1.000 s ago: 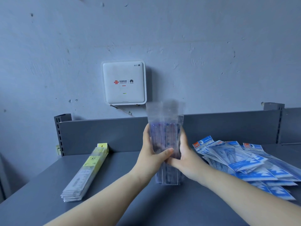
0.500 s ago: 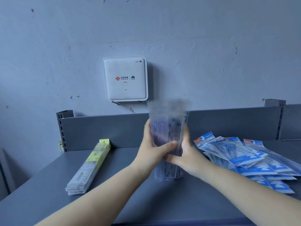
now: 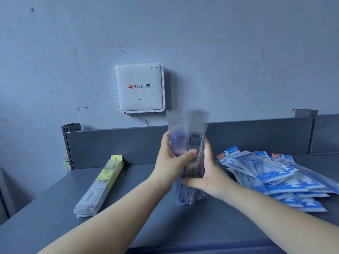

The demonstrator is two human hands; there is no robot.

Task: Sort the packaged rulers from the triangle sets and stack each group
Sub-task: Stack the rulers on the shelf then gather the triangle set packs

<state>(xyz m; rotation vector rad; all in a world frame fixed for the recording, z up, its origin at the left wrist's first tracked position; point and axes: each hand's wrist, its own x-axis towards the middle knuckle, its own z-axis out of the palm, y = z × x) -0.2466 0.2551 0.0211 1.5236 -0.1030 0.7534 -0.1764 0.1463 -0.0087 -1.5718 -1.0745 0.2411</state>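
An upright bundle of clear-packaged rulers (image 3: pixel 192 142) stands on end at the middle of the grey shelf (image 3: pixel 165 222). My left hand (image 3: pixel 170 162) grips it from the left, thumb across the front. My right hand (image 3: pixel 205 175) grips it from the right, lower down. The bundle looks blurred. A flat stack of packaged rulers with yellow labels (image 3: pixel 102 184) lies on the left of the shelf. A loose, fanned pile of blue-and-white triangle sets (image 3: pixel 275 178) lies on the right.
A grey back panel (image 3: pixel 113 143) runs along the rear of the shelf, with slotted uprights at its ends. A white WiFi box (image 3: pixel 139 87) hangs on the grey wall above. The shelf's front edge is near the bottom of the view.
The bundle stays upright between both hands and shifts only slightly, with its bottom end at the shelf. The view has tilted a little; both piles lie as before.
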